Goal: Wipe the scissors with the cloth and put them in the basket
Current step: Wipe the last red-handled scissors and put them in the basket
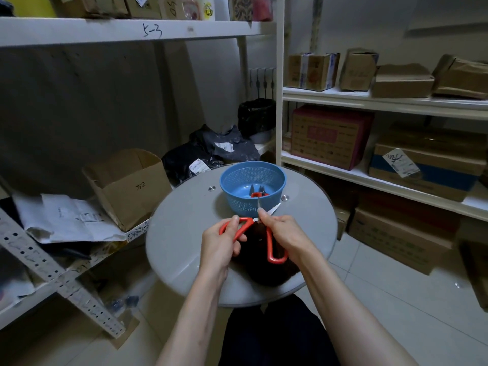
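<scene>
- Orange-handled steel scissors (269, 244) are off the round grey table (184, 233), held over its middle in both hands and splayed wide open.
- Left hand (224, 241): fingers curled firmly round the left handle loop, forearm coming in from the near left.
- Right hand (282, 231): thumb and fingertips pinch at the pivot, where the blades start. The second handle loop hangs toward the near side, below that palm.
- Blades point far: one roughly straight ahead, the other angled far-right. The tips look just short of the near wall of the blue perforated plastic basket (227, 175).
- Dark brown cloth (266, 270) lies bunched on the table directly under the scissors and the right hand. Can't tell whether any of it sits between the right fingers and the blade.
- Basket stands on the far part of the table, dead ahead of the grip. A smaller red-handled pair of snips (257, 194) already lies in it.
- Judgement: this is the wiping step; the drop-off is not yet done.
- Key relation: basket is straight beyond the blade tips, so the move is a short push far, blades leading. Right hand, on the blade end, is slightly nearer.
- Risk: open tips could snag the rim or mesh, so close the blades before lowering them in.
</scene>
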